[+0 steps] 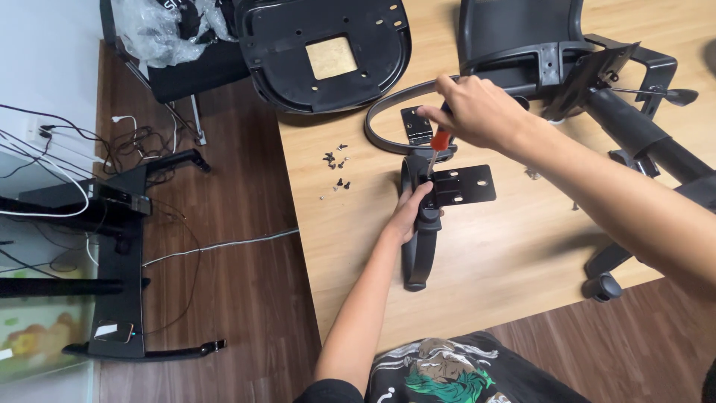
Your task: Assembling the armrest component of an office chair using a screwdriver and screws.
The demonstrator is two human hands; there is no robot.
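Note:
My left hand (pixel 410 210) grips a black curved chair armrest (pixel 420 246) that stands on edge on the light wooden board (pixel 492 254). The armrest's flat mounting plate (pixel 466 184) with holes sticks out to the right. My right hand (pixel 477 112) holds a screwdriver with a red handle (pixel 439 140), its shaft pointing down at the joint between armrest and plate. A second curved armrest (pixel 388 112) with its own plate lies just behind.
Several small black screws (pixel 336 166) lie loose left of the armrest. A black seat pan (pixel 324 52) lies upside down at the back. A chair backrest and mechanism (pixel 589 71) sit at the right, a wheeled base (pixel 605 283) lower right. Cables and a black desk frame (pixel 119 246) cover the floor left.

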